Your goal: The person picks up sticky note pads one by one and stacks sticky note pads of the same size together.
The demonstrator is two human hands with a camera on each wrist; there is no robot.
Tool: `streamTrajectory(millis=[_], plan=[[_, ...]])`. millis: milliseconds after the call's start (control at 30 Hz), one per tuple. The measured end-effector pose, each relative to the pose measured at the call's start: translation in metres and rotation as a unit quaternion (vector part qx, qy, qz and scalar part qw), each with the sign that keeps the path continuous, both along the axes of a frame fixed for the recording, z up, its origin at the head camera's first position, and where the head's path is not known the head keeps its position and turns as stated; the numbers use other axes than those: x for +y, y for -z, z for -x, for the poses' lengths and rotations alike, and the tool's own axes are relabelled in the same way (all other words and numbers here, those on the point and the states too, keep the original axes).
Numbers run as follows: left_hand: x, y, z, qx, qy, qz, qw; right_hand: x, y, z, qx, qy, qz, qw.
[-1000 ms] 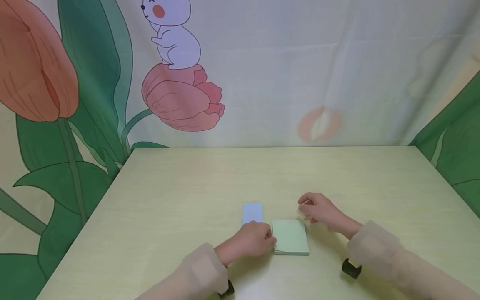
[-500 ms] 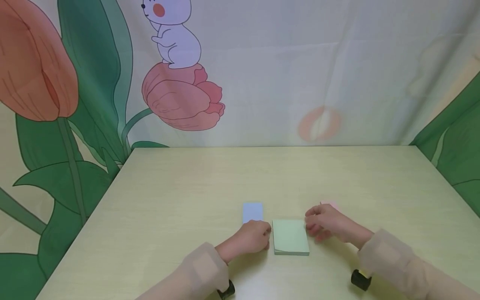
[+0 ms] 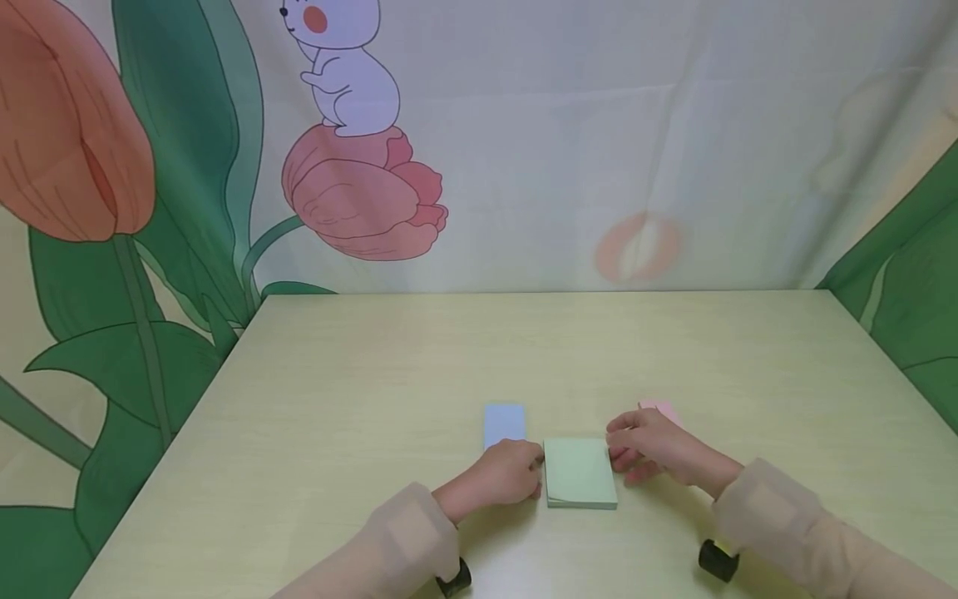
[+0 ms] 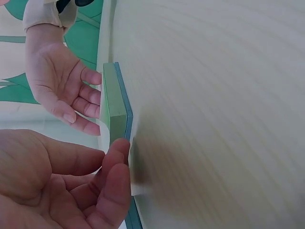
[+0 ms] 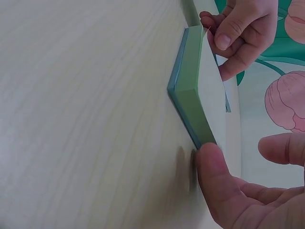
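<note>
A square green sticky-note pad (image 3: 580,472) lies on the table between the two hands. Its side shows a thin teal layer along the bottom in the right wrist view, and its near left corner looks slightly lifted in the head view. Beside its left edge is my left hand (image 3: 500,474), fingers bent loosely, fingertips right at the pad's side in the left wrist view. My right hand (image 3: 659,449) stands at the opposite edge. One of its fingertips (image 5: 212,160) meets the pad's corner, while another digit is held well apart.
A blue rectangular pad (image 3: 505,423) lies behind the left hand, partly covered by it. Beyond the right hand a pink paper piece (image 3: 660,409) shows in part. The pale wooden table (image 3: 374,358) ends at a printed curtain (image 3: 524,166).
The right hand has moved down and to the right, from behind the pad's right corner to its right edge, uncovering more pink paper. The left hand has shifted only slightly; the pad stays put.
</note>
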State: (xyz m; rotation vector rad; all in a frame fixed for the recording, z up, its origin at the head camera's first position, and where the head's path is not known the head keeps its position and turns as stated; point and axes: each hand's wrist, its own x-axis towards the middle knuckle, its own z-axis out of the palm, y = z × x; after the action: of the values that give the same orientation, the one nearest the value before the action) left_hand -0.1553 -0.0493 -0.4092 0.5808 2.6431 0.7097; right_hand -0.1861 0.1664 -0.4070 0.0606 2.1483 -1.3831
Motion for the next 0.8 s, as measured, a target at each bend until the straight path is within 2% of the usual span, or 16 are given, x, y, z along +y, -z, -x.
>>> streamTrajectory(millis=[233,500,800], plan=[[0.001,0.000,0.000,-0.006,-0.006,0.004,1.0000,-0.001,-0.001,0.000,-0.002,0.005,-0.002,1.000],[0.000,-0.002,-0.003,0.004,-0.006,0.005,1.0000,0.000,0.002,-0.003,0.010,-0.007,-0.016,1.000],[-0.004,-0.002,-0.011,0.008,-0.004,0.019,0.9998,0.004,0.011,-0.010,0.023,-0.063,-0.090,0.994]])
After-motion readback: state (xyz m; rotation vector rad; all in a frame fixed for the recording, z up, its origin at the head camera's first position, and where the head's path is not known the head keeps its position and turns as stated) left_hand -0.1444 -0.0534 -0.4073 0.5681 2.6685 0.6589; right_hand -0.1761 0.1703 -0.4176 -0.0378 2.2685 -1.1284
